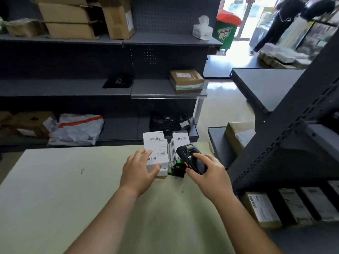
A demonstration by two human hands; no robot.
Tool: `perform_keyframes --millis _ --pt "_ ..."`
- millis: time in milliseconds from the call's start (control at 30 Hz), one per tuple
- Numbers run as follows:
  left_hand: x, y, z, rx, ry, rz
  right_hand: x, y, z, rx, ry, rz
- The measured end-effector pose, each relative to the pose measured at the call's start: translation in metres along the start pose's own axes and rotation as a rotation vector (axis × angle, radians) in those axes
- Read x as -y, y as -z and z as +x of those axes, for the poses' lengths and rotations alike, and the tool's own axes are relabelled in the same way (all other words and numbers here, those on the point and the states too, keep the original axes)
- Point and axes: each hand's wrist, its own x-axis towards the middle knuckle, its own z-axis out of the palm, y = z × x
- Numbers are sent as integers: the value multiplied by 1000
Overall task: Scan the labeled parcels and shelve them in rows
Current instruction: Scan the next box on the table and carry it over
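Early going, I judge: the left hand (139, 169) clasps a white parcel (156, 153) at the table's (55, 180) one o'clock, the right hand (207, 173) wraps the scanner (190, 158) beside it, a second parcel (180, 142) waits, shelves (73, 87) at twelve mostly bare.

Bench (73, 189) pale green w/ a few dark specks. Parcel (157, 153) white, black barcodes on label. Scanner (190, 158) black w/ small orange bit. Shelving (73, 88) dark grey, perforated back. Boxes (69, 19) brown cardboard. Poly bag (78, 129) grey-white w/ orange stripe. Bin (225, 32) green, red lid.
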Motion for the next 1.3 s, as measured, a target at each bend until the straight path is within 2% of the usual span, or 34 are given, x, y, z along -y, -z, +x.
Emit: perform_keyframes --millis 400,633,833,1000,1167,1300 --pt "-11 -89 77 176 264 204 -58 -22 47 82 -64 -37" --pt "-21 -104 85 112 361 111 -71 -18 60 108 -40 -54" --pt "-22 -59 60 -120 254 -8 -33 0 64 101 35 -20" --pt "-39 29 58 -368 67 -41 26 34 64 26 135 32" --pt "-54 107 53 -512 -40 -55 88 70 60 -47 241 20" --pt "-56 141 48 -604 -74 -81 126 86 50 -95 306 15"
